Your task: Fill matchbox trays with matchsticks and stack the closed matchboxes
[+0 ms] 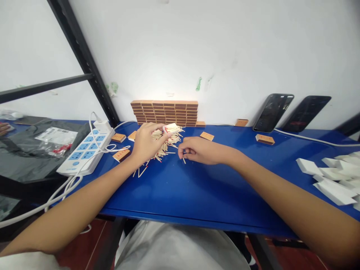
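Note:
My left hand (150, 140) is closed around a small white matchbox tray (171, 129) filled with matches, tilted above a loose pile of matches (162, 150). To the right of the pile, my right hand (194, 150) hovers low over the blue table with its fingers pinched. A match (184, 160) pokes down from between those fingertips. Several stray matches (143, 171) lie at the pile's near left edge. Behind my hands a stacked wall of matchboxes (165, 112) stands against the white wall.
Single matchboxes lie about, one (207, 136) behind my right hand and one (264, 139) near a leaning phone (272, 112). A white power strip (87, 150) with cables is at left. Folded white paper trays (337, 176) are heaped on the right of the blue table (180, 195).

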Tool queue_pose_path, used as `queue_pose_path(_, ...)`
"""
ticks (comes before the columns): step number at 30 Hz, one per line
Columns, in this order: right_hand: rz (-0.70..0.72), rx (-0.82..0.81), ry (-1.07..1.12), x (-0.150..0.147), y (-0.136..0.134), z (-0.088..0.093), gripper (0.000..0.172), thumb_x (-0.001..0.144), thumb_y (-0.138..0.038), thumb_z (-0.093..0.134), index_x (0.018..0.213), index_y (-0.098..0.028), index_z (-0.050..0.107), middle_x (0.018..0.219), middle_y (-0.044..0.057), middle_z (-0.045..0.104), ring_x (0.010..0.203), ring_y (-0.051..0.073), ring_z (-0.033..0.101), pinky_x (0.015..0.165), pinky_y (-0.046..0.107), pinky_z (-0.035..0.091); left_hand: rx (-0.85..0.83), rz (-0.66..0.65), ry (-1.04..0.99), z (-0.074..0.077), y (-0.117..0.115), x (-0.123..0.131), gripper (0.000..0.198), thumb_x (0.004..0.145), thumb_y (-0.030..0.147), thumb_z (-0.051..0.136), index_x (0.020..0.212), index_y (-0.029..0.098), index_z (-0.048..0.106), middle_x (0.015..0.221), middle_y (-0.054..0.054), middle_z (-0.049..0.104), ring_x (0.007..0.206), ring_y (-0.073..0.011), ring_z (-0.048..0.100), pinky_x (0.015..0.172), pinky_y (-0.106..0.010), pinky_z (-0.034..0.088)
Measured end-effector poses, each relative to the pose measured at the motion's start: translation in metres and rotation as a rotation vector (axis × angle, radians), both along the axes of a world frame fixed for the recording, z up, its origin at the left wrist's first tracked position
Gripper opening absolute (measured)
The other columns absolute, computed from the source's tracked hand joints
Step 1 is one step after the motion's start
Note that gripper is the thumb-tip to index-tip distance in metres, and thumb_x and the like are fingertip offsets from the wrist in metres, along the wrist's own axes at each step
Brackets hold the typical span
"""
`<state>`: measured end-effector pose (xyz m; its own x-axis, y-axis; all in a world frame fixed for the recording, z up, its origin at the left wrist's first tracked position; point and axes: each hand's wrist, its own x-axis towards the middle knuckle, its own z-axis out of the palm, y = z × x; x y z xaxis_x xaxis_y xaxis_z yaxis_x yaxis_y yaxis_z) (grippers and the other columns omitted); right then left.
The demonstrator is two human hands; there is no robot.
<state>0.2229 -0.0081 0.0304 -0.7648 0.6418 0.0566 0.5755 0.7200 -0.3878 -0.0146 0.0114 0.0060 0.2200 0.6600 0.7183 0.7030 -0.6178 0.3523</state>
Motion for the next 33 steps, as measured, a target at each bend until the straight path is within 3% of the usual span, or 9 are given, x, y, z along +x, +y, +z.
queue_pose_path(5, -0.246, 0.063, -0.012, 0.004, 0.002, 0.004, 0.009, 0.089, -0.023, 0.067, 0.096, -0.021, 0.072, 0.08, 0.001, 0.066, 0.068, 0.014, 0.056, 0.063, 0.026, 0.037, -0.016, 0.009, 0.008, 0.001, -0.001, 0.0, 0.025, 0.088, 0.043, 0.079, 0.104, 0.024, 0.079, 0.101, -0.004, 0.079, 0.095, -0.0245, 0.069, 0.087, -0.04, 0.051)
queue_pose_path(9, -0.33, 0.096, -0.113, 0.0, -0.007, -0.001, 0.031, 0.089, -0.051, 0.071, 0.088, -0.02, 0.07, 0.085, 0.006, 0.073, 0.073, 0.018, 0.062, 0.064, 0.029, 0.038, -0.023, -0.004, 0.013, 0.001, -0.001, 0.001, 0.028, 0.088, 0.045, 0.079, 0.104, 0.023, 0.079, 0.101, -0.004, 0.079, 0.095, -0.0245, 0.069, 0.088, -0.04, 0.051)
queue_pose_path(14, -0.274, -0.006, -0.295, -0.005, -0.017, 0.001, 0.013, 0.094, -0.027, 0.062, 0.094, -0.018, 0.072, 0.097, 0.009, 0.077, 0.081, 0.021, 0.067, 0.065, 0.028, 0.04, -0.026, -0.01, 0.024, 0.001, -0.002, 0.002, 0.029, 0.088, 0.046, 0.079, 0.105, 0.022, 0.079, 0.101, -0.004, 0.079, 0.096, -0.0242, 0.07, 0.088, -0.039, 0.051)
queue_pose_path(16, -0.246, -0.055, -0.299, -0.002, -0.017, 0.004, 0.016, 0.095, -0.021, 0.057, 0.096, -0.017, 0.073, 0.099, 0.009, 0.077, 0.081, 0.02, 0.067, 0.066, 0.028, 0.04, -0.035, -0.013, 0.036, 0.001, -0.002, 0.002, 0.028, 0.089, 0.045, 0.078, 0.106, 0.023, 0.079, 0.101, -0.004, 0.079, 0.095, -0.0241, 0.07, 0.088, -0.039, 0.051)
queue_pose_path(21, -0.209, -0.127, -0.244, 0.013, -0.01, 0.012, 0.021, 0.1, -0.024, 0.05, 0.098, -0.017, 0.07, 0.1, 0.008, 0.076, 0.082, 0.019, 0.065, 0.071, 0.027, 0.042, -0.059, -0.066, 0.072, -0.004, 0.0, 0.001, 0.031, 0.088, 0.048, 0.079, 0.107, 0.023, 0.079, 0.104, -0.005, 0.079, 0.097, -0.0253, 0.069, 0.087, -0.039, 0.052)
queue_pose_path(26, -0.276, -0.032, -0.122, 0.02, -0.003, 0.016, 0.02, 0.101, -0.029, 0.05, 0.094, -0.018, 0.065, 0.095, 0.008, 0.073, 0.08, 0.019, 0.061, 0.07, 0.028, 0.039, -0.076, -0.192, 0.143, -0.008, -0.001, 0.002, 0.035, 0.087, 0.048, 0.08, 0.109, 0.022, 0.079, 0.1, -0.006, 0.079, 0.096, -0.0257, 0.068, 0.087, -0.039, 0.053)
queue_pose_path(33, -0.28, 0.13, -0.067, 0.01, -0.002, 0.007, 0.013, 0.101, -0.024, 0.053, 0.095, -0.017, 0.062, 0.101, 0.01, 0.069, 0.081, 0.018, 0.058, 0.069, 0.029, 0.034, -0.108, -0.337, 0.177, -0.006, -0.006, 0.006, 0.033, 0.088, 0.047, 0.079, 0.11, 0.022, 0.078, 0.101, -0.006, 0.078, 0.094, -0.0236, 0.069, 0.084, -0.037, 0.054)
